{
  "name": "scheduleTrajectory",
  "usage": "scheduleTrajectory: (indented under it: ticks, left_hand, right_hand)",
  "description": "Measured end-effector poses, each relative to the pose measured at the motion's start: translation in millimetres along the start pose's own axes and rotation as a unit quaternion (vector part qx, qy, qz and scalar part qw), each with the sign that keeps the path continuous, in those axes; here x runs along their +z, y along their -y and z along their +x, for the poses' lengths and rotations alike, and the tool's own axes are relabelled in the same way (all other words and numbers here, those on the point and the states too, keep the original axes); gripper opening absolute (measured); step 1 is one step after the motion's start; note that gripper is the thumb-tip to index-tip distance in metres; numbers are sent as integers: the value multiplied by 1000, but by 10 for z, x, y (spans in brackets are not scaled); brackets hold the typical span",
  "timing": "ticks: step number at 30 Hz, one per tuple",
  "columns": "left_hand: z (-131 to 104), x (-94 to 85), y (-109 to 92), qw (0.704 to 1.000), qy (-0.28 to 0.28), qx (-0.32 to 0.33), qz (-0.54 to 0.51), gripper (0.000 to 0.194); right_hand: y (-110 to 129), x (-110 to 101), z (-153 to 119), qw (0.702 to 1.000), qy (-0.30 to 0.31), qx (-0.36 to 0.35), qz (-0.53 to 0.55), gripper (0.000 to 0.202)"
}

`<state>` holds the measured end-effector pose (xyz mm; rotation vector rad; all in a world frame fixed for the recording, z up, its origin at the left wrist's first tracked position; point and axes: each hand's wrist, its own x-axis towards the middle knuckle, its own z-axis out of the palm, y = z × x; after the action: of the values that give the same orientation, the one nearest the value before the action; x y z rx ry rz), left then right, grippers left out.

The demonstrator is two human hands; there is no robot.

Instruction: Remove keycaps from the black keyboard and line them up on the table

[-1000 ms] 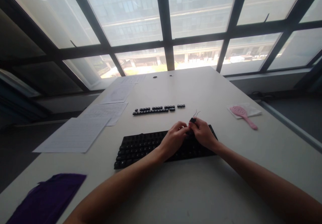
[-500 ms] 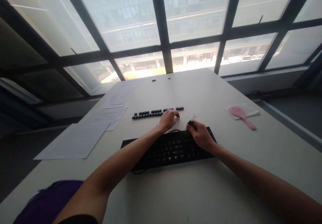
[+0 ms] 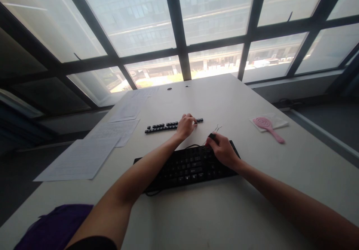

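Note:
My left hand (image 3: 186, 126) reaches over the right part of two lines of loose black keycaps (image 3: 161, 128), its fingers curled down. A small dark keycap (image 3: 194, 122) shows at its fingertips, partly covered by them. The black keyboard (image 3: 179, 171) lies crosswise below, with my left forearm crossing it. My right hand (image 3: 223, 148) is closed round a wire keycap puller (image 3: 216, 129) over the keyboard's upper right part. The puller's thin wire prongs point up and away from me; its dark grip is mostly inside the fingers.
Printed paper sheets (image 3: 81, 160) overlap along the table's left side. A pink hairbrush (image 3: 269, 128) rests on a clear plastic bag (image 3: 280, 121) at the right. Purple cloth (image 3: 56, 225) lies at the lower left. Windows (image 3: 213, 14) rise behind the white table (image 3: 207, 220).
My left hand has moved slightly up and left, bringing its fingertips from in front of the keycap lines onto them. My right hand still holds the puller in about the same place.

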<state>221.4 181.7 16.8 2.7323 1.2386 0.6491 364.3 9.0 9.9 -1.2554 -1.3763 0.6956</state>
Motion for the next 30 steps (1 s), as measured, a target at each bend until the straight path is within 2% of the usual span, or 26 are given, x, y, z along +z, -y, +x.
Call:
scheduleTrajectory:
  ticks: [5, 7, 11, 14, 17, 22, 30]
  left_hand:
    - [-98, -185, -103, 999, -33, 11, -17, 16]
    - [-245, -295, -207, 999, -35, 22, -28, 14]
    - [-673, -425, -496, 997, -1, 50, -61, 15]
    - [-952, -383, -681, 995, 17, 43, -84, 17]
    - [-1099, -275, -765, 994, 23, 35, -106, 16]
    - [-1151, -163, -752, 991, 11, 29, -132, 18]
    - [-1163, -141, -739, 989, 7, 26, -145, 17]
  right_hand:
    - [0, -75, 44, 999, -1, 11, 30, 18]
    - [-6, -99, 57, 999, 18, 11, 32, 17]
    - [-1, -123, 63, 998, 66, -23, -6, 11]
    - [13, -138, 64, 992, 83, -75, -58, 12]
    - [19, -156, 70, 988, 95, -98, -79, 13]
    - [12, -155, 88, 987, 102, -87, -91, 11]
    - [52, -163, 137, 984, 121, -71, -108, 12]
